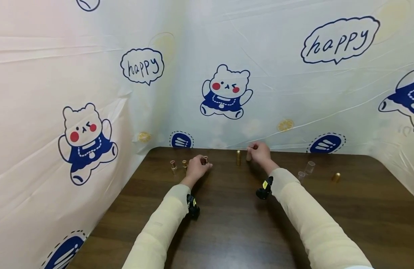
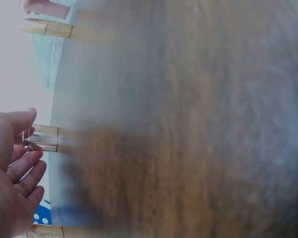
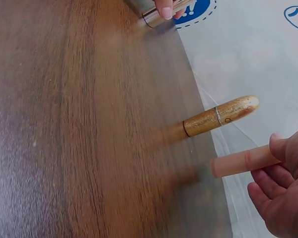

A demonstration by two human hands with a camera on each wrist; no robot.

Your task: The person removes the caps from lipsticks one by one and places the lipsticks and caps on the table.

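Near the back edge of the table, my left hand point(image 1: 196, 168) pinches a silver lipstick tube point(image 2: 45, 139) by its upper part. In the left wrist view its shiny base shows past my fingertips, while my other fingers are loosely curled. My right hand point(image 1: 261, 152) holds a pinkish lipstick tube point(image 3: 236, 163) between thumb and fingers, its lower end pointing toward the table. Between the hands stands a gold, bullet-shaped lipstick point(image 1: 238, 158), upright and close beside the pinkish tube.
Left of my left hand stand two uncapped, copper-topped lipstick tubes, one silver point(image 1: 173, 164) and one gold point(image 1: 184, 163). Two clear caps point(image 1: 310, 167) and a gold cap point(image 1: 336, 177) are on the right of the brown table point(image 1: 227, 224). A printed cloth point(image 1: 274, 82) hangs behind.
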